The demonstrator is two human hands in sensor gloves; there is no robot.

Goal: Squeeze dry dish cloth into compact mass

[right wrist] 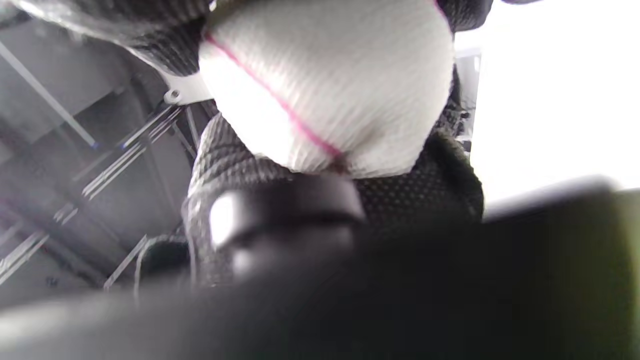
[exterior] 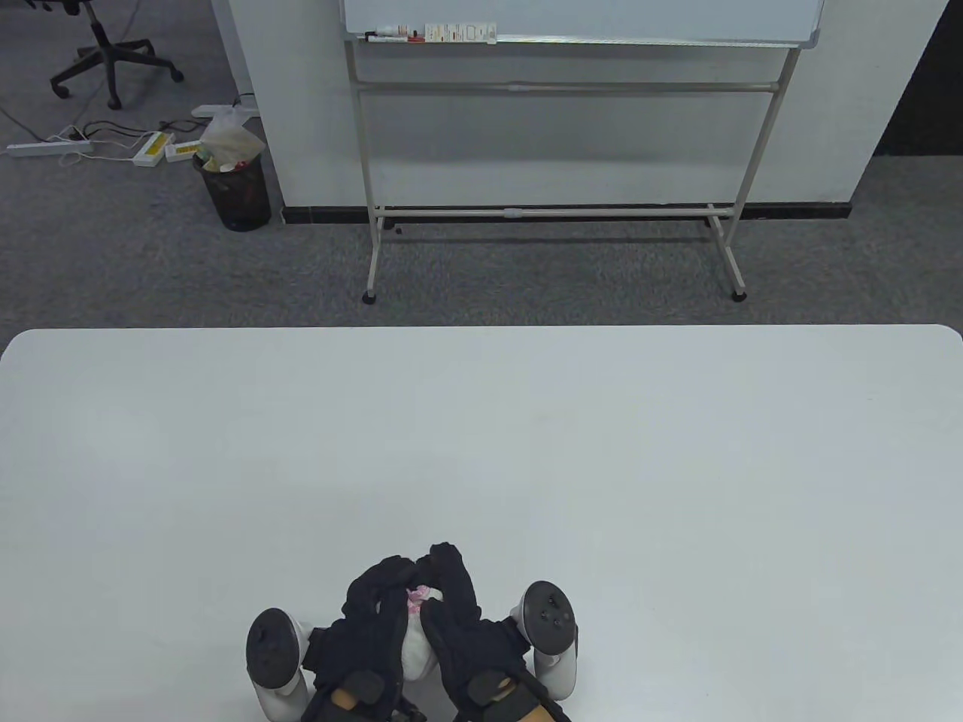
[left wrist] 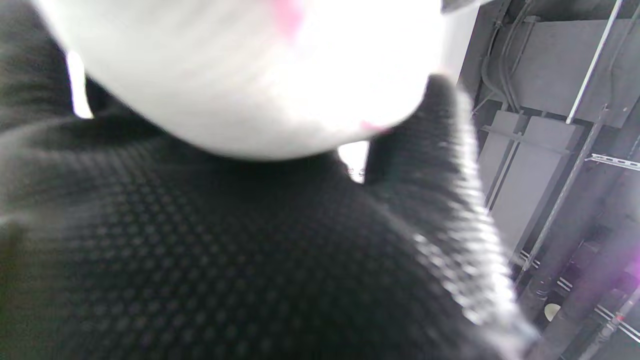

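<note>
The dish cloth (exterior: pixel 416 639) is white with pink trim, bunched into a rounded wad near the table's front edge. My left hand (exterior: pixel 374 602) and right hand (exterior: pixel 451 594), both in black gloves, wrap around it from either side and grip it. Only a strip of cloth shows between the hands in the table view. In the left wrist view the cloth (left wrist: pixel 250 75) bulges as a white lump against my gloved palm. In the right wrist view the cloth (right wrist: pixel 325 85) is a tight ribbed ball with a pink line, held among gloved fingers (right wrist: pixel 225 160).
The white table (exterior: pixel 481 451) stretches wide ahead and to both sides. Beyond its far edge stand a whiteboard on a frame (exterior: pixel 557 150), a bin (exterior: pixel 233 188) and an office chair (exterior: pixel 105 45) on grey carpet.
</note>
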